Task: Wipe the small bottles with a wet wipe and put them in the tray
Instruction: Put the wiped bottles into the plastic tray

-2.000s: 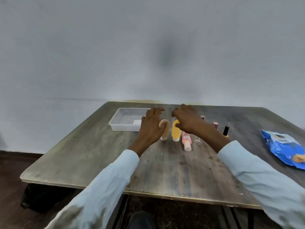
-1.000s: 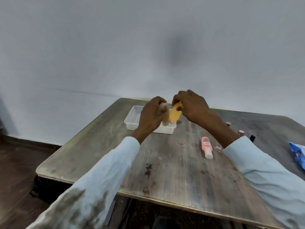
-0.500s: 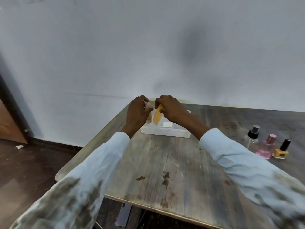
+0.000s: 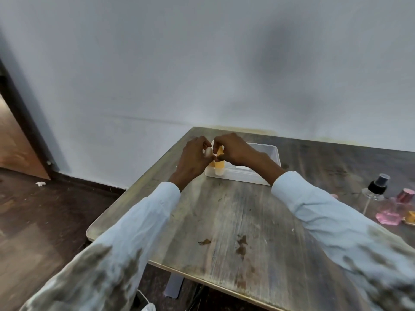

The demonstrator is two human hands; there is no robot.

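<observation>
I held a beige bottle [image 4: 208, 151] in my left hand [image 4: 193, 161] and an orange bottle [image 4: 219, 163] in my right hand [image 4: 233, 151] above the tray [image 4: 275, 157] by the desk [image 4: 235, 221] corner; unwiped, crowded together, either might have slipped off the edge.

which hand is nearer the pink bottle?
Right. The right hand is over the tray, well left of the pink bottle; the left hand is farther left still.

Both hands have lifted the orange tube bottle [image 4: 219, 165] and the beige tube bottle [image 4: 208, 151] off the counter and carried them left, above the clear plastic tray's [image 4: 275, 156] near-left corner.
</observation>
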